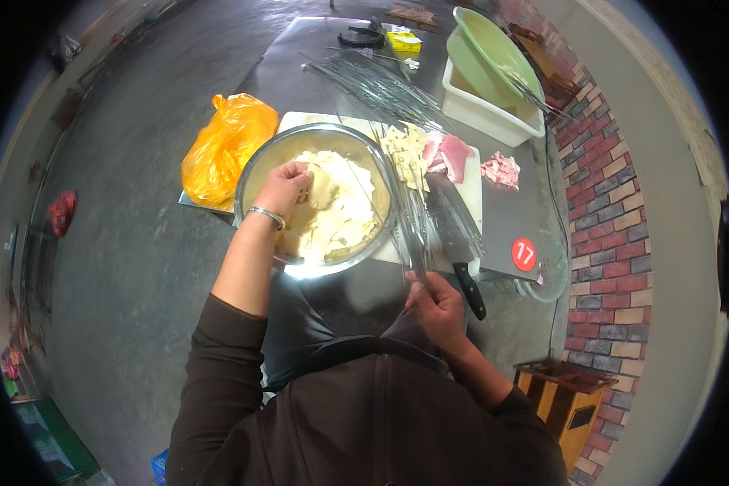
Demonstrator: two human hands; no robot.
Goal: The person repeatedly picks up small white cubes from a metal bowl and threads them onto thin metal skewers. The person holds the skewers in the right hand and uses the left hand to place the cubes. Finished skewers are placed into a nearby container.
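My left hand [285,189] pinches a pale, flat food slice [321,187] over a large steel bowl [252,155], which holds a heap of similar pale pieces [346,212]. My right hand [434,297] grips the near ends of several thin metal skewers [414,234] beside the bowl. Pale slices [406,152] lie about the skewers' far ends. Pink raw meat [449,155] rests on the white cutting board [472,197] under them. A broad-bladed knife with a black handle [471,291] lies at the board's right, its blade partly under more skewers.
An orange plastic bag [228,152] stands left of the bowl. Many loose skewers [376,85] lie beyond the board. A white bin [492,118] with green basins [492,61] stands at the back right. Small meat pieces [501,171] sit on the dark table [504,212].
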